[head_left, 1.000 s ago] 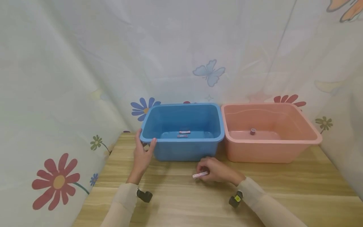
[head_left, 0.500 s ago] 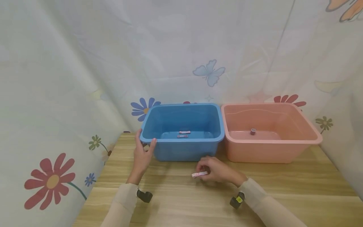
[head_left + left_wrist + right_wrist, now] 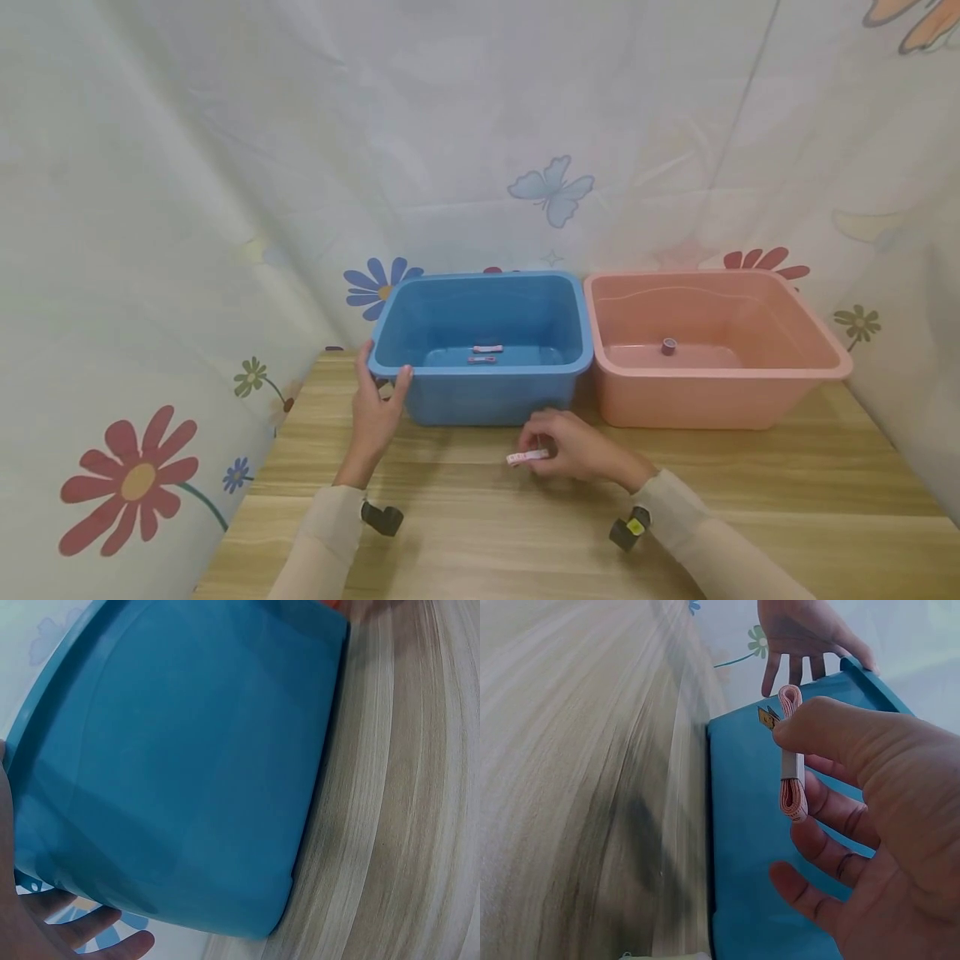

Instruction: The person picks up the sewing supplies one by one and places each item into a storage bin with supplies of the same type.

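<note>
Your right hand (image 3: 566, 448) pinches the tape (image 3: 525, 457), likely light, soft: grip its band (image 3: 792, 766). Your left hand (image 3: 375, 419) holds the tub (image 3: 487, 370).

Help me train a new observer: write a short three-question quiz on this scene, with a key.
1. Count: how many slim pink-and-white pieces lie inside the rectangular blue plastic bin?
2. True or false: the left-hand grip touches the blue bin's rim.
3. Multiple choice: what does the right-hand grip hold?
a) a short, hollow cylinder
b) a folded pink strip with a white band
c) nothing

Key: 1. Two. 2. True, at its near left corner. 3. b, pinched in front of the bin.
</note>
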Tool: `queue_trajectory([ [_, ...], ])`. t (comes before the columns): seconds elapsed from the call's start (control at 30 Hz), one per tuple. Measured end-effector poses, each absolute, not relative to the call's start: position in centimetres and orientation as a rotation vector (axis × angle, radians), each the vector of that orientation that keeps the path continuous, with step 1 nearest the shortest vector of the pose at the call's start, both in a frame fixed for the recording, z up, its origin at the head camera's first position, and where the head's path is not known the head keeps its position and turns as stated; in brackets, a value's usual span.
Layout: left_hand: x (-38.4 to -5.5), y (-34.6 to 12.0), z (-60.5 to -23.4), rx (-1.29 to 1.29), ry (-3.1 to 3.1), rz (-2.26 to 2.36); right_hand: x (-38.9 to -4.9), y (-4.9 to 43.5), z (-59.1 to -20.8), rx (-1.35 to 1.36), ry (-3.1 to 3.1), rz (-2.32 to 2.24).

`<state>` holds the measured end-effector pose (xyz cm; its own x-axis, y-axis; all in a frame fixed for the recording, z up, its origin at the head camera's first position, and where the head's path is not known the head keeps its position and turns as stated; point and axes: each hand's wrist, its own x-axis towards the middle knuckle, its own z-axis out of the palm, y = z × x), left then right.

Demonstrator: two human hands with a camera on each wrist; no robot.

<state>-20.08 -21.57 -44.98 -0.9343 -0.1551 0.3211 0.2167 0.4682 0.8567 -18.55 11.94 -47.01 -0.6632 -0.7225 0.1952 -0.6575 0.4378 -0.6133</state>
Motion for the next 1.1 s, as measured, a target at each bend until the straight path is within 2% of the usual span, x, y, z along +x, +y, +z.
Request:
queue_trajectory([
  [1.1, -20.1, -21.5, -45.1, -0.032, -2.382, -1.435, -18.0, 12.3, -44.5, -1.328, 2.588, -1.054],
])
